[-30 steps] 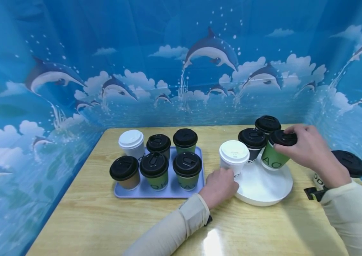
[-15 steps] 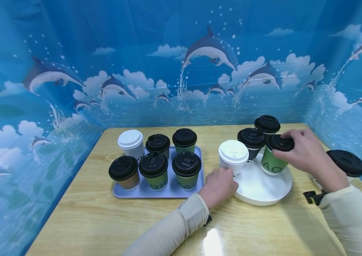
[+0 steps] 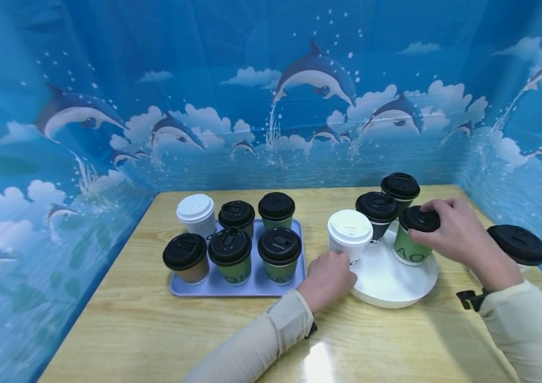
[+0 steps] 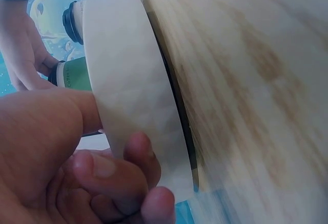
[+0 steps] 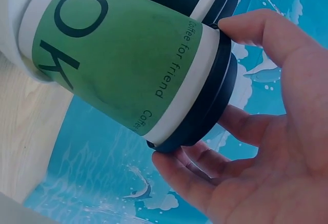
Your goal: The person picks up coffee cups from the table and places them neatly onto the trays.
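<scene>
My right hand (image 3: pixel 460 234) grips a green paper coffee cup (image 3: pixel 409 247) by its black lid (image 5: pixel 205 98), thumb on one side and fingertips on the other. The cup stands nearly upright in a white round tray (image 3: pixel 395 290); whether its base touches the tray is hard to tell. At the tray's left edge, my left hand (image 3: pixel 328 282) pinches the rim, thumb (image 4: pixel 61 111) over it and fingers curled at its outer wall. A white-lidded cup (image 3: pixel 349 234) and a dark cup with a black lid (image 3: pixel 377 207) stand on the tray's left and back parts.
Left of the round tray, a lilac rectangular tray (image 3: pixel 252 290) carries several lidded coffee cups. Another black-lidded cup (image 3: pixel 400 187) stands behind the dark cup. One more cup (image 3: pixel 517 244) is partly hidden by my right forearm. A dolphin-print curtain (image 3: pixel 252 106) encloses the table.
My right hand has brought the green cup slightly down and nearer to me over the round tray. My left hand has stayed at the tray's rim.
</scene>
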Available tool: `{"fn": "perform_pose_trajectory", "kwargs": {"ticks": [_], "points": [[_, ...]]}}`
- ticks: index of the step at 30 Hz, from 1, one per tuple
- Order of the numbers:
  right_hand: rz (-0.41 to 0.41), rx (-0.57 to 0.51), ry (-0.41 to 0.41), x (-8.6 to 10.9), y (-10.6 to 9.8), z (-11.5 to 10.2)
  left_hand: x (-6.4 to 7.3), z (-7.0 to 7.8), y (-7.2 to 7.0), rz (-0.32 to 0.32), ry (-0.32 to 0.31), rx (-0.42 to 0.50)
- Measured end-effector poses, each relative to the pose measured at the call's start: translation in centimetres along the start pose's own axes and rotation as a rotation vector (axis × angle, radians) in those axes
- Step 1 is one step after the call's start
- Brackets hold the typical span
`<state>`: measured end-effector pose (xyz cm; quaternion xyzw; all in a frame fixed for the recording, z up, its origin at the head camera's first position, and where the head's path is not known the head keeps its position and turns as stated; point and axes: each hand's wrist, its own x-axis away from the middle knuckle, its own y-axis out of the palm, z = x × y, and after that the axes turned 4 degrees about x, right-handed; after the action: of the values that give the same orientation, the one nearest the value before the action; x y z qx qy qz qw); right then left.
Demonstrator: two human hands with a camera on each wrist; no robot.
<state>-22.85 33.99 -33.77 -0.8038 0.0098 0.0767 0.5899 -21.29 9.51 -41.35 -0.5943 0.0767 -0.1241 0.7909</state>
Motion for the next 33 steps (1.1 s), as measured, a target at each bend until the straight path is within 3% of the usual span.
{"fn": "perform_pose_trajectory", "kwargs": {"ticks": [11, 33], "points": [[0.037, -0.019, -0.013, -0.11, 0.46, 0.13, 0.02, 0.05, 0.04, -0.004, -0.004, -0.002], [-0.090, -0.023, -0.020, 0.14, 0.03, 0.90, 0.08, -0.02, 0.13, 0.012, 0.012, -0.012]]}}
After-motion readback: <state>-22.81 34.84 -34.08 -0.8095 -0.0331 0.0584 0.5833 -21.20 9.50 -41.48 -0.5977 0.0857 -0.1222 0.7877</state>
